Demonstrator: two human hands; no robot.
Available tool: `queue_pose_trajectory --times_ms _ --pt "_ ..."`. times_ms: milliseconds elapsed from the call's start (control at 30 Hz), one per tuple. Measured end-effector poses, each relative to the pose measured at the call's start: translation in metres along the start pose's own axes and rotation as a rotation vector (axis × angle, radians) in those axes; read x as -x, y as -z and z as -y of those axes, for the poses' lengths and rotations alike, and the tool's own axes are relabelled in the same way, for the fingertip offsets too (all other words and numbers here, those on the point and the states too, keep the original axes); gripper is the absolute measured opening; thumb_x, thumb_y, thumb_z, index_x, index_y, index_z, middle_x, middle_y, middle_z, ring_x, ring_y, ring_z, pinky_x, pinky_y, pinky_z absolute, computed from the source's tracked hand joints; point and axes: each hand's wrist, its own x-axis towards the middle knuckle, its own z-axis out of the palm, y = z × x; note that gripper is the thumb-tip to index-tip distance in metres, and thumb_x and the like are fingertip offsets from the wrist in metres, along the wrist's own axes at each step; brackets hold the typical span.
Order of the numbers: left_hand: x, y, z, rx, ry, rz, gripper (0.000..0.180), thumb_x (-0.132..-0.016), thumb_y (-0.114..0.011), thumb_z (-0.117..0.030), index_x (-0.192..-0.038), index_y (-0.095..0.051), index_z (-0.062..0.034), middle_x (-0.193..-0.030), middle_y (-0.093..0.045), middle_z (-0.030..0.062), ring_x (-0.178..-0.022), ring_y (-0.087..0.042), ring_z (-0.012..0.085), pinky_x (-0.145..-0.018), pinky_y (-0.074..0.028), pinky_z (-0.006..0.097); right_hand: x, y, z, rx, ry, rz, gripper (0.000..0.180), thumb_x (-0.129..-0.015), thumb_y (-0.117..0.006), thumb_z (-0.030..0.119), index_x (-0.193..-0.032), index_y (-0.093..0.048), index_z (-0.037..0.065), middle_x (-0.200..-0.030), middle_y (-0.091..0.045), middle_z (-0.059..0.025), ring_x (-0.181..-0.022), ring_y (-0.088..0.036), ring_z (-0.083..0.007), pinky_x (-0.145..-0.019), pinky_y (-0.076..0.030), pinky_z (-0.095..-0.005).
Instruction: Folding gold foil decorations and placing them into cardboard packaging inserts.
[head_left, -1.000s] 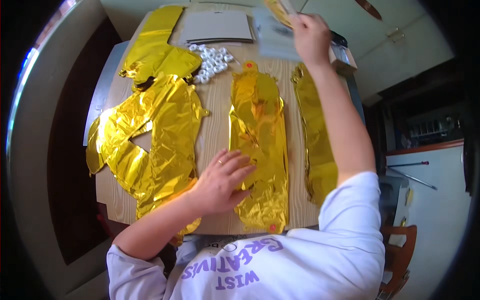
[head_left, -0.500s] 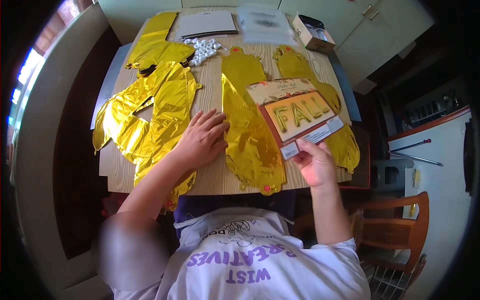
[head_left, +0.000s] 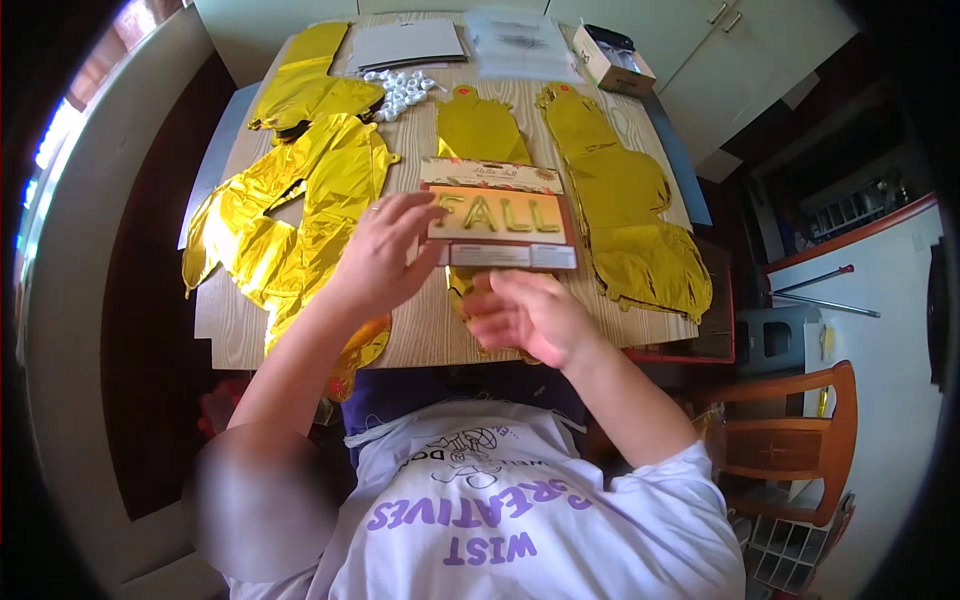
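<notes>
The printed card (head_left: pixel 510 212) has shifted from the frame's right to its centre, above 1 gold foil balloon (head_left: pixel 480 128), now within reach of both the left hand (head_left: pixel 383 252) and right hand (head_left: pixel 535 315). Left fingers overlap its left edge; gripping or not, I cannot tell. Right fingers spread loosely below, holding nothing. It pictures 4 gold letters over small print.

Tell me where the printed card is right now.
In the head view, the card is near the centre, over the middle gold balloon, with the left hand at its left edge and the right hand just below it.
</notes>
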Motion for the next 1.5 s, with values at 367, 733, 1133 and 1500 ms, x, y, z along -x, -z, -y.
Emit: queue_pose_trajectory --times_ms 367,733,1133,1500 --pt "-0.003 -0.037 0.02 -0.001 -0.094 0.201 0.034 -0.082 -0.065 -0.017 -0.112 -0.061 -0.0033 -0.12 -0.054 0.0167 -0.111 -0.052 0.0368 -0.099 -0.04 0.045 0.061 0.051 -0.017 1.976 0.946 -0.116 0.061 -0.067 -0.077 0.02 -0.123 -0.053 0.008 -0.128 -0.049 -0.0114 -0.116 -0.048 -0.0289 -0.095 -0.039 -0.0417" --pt "0.002 -0.039 0.002 -0.002 -0.11 0.173 0.036 -0.082 -0.065 -0.016 -0.115 -0.058 -0.0051 -0.122 -0.054 0.0169 -0.116 -0.049 0.0366 -0.098 -0.04 0.045 0.056 0.078 -0.049 1.881 1.317 -0.163 0.034 -0.077 -0.062 0.014 -0.112 -0.063 0.01 -0.114 -0.058 -0.0087 -0.108 -0.053 -0.026 -0.093 -0.042 -0.0413" --pt "0.014 -0.025 0.0 0.079 -0.054 0.243 0.033 -0.081 -0.063 -0.012 -0.113 -0.059 -0.0031 -0.12 -0.054 0.0173 -0.116 -0.049 0.0363 -0.099 -0.041 0.043 0.052 0.077 -0.04 1.856 1.41 -0.087 0.019 -0.079 -0.059 0.012 -0.095 -0.063 0.004 -0.099 -0.061 -0.0086 -0.094 -0.059 -0.0242 -0.085 -0.045 -0.04" --pt "0.038 -0.026 -0.026 0.024 -0.093 0.27 0.037 -0.079 -0.066 -0.012 -0.115 -0.058 -0.0033 -0.123 -0.053 0.0169 -0.118 -0.048 0.0368 -0.097 -0.042 0.044 0.102 0.077 -0.062 1.75 1.355 0.069 0.024 -0.078 -0.062 0.012 -0.101 -0.063 0.005 -0.103 -0.063 -0.0099 -0.097 -0.06 -0.0246 -0.083 -0.048 -0.0394"
